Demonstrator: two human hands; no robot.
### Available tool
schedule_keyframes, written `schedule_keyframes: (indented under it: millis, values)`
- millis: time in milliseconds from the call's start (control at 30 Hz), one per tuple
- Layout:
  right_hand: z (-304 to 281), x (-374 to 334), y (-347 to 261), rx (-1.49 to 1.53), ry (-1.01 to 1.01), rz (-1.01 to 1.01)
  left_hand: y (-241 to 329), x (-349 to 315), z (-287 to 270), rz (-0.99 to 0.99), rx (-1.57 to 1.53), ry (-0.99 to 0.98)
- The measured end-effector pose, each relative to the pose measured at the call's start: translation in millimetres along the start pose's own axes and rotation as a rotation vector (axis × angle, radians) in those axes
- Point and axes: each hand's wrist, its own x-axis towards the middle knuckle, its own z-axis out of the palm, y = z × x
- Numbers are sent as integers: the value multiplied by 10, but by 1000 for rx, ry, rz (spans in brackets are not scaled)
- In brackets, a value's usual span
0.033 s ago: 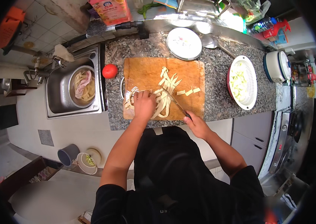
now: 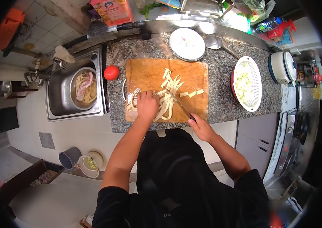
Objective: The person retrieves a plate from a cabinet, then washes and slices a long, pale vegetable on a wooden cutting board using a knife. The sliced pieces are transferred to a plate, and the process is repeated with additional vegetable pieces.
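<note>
Possibly, if the pale strips point(image 2: 167, 102) across the middle of the cutting board point(image 2: 145, 72) slide, the knife point(image 2: 181, 105) could nick the left hand point(image 2: 148, 105), whose fingers curl over some, grip unclear; the right hand point(image 2: 202, 127) has its fingers closed around the handle point(image 2: 192, 118)

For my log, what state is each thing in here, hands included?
Left hand: fingers curled, resting on pale strips
Right hand: closed around the knife handle
Knife: blade angled across the strips
Pale strips: loosely piled, some long, some short
Cutting board: flat on the counter
Tomato: whole
Colander: holding chopped pale-green pieces
Metal bowl: in the sink, filled
Cabinet doors: shut
</note>
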Motion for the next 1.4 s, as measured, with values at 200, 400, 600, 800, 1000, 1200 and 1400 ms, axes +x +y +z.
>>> schedule_keyframes:
  millis: [200, 400, 600, 800, 1000, 1200, 1400]
  values:
    - [5, -117, 128, 67, 73, -42, 62, 98, -192, 174, -192, -35]
    - [-32, -137, 219, 193, 39, 122, -96, -83, -255, -38, -429, -73]
    - [-73, -96, 212, 75, 68, 23, -71, -135, -429, -3, -278, -82]
    - [-132, -63, 99, 9, 85, -15, 442, 8, -5, -68, -212, 69]
    - [-202, -194, 285, 89, 135, 3, 414, 25, -161, -193, -443, 4]
    - [-143, 58, 64, 106, 120, -41, -473, 330, -303, -496, -535, -79]
    - [31, 1036, -652, 48, 69, -96, -714, 451, -91, -425, -414, -8]
